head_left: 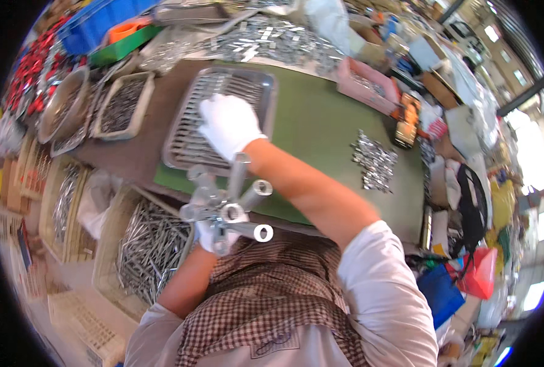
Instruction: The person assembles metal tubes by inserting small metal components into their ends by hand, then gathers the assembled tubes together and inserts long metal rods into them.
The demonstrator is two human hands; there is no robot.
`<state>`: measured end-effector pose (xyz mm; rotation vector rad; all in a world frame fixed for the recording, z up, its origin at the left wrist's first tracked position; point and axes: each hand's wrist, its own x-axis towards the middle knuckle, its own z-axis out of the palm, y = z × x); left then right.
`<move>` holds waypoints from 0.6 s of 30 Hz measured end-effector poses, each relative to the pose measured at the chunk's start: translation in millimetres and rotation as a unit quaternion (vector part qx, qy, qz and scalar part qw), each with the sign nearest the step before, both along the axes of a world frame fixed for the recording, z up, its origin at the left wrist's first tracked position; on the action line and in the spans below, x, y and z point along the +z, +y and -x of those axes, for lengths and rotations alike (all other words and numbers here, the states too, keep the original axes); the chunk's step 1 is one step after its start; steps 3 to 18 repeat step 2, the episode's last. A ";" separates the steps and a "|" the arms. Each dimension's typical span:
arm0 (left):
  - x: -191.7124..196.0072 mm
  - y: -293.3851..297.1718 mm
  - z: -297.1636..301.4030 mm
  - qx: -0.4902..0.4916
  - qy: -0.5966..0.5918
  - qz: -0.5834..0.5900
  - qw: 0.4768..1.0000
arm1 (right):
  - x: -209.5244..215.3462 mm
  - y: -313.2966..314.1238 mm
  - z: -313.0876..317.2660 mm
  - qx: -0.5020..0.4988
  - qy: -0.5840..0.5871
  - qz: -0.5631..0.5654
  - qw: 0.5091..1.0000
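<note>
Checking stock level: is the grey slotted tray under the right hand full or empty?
Nearly empty. The grey slotted tray shows bare ribs around the gloved right hand; no parts visible in it.

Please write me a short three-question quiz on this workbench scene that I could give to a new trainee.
1. True or false: the left hand holds a bunch of metal tubes.
2. Where does the right hand rest?
A. on the pink tray
B. in the grey slatted tray
C. on the loose pile of small metal parts
3. Fill in: the basket at the person's left, beside the table, is full of long metal ____.

Key
1. True; both hands are in white gloves.
2. B; the tray lies on the green mat.
3. Rods; they lie heaped and crossed in the basket.
</note>
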<state>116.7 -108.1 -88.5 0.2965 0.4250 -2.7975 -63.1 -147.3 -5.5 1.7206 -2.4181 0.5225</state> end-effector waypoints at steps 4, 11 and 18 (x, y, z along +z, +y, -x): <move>-15.3 -13.3 -2.2 0.028 0.034 0.047 0.998 | 7.8 -6.5 -6.6 -0.045 -0.025 -0.057 0.997; -15.3 -13.3 -2.2 0.028 0.034 0.047 0.998 | 7.8 -6.5 -6.6 -0.045 -0.025 -0.057 0.997; -15.3 -13.3 -2.2 0.028 0.034 0.047 0.998 | 7.8 -6.5 -6.6 -0.045 -0.025 -0.057 0.997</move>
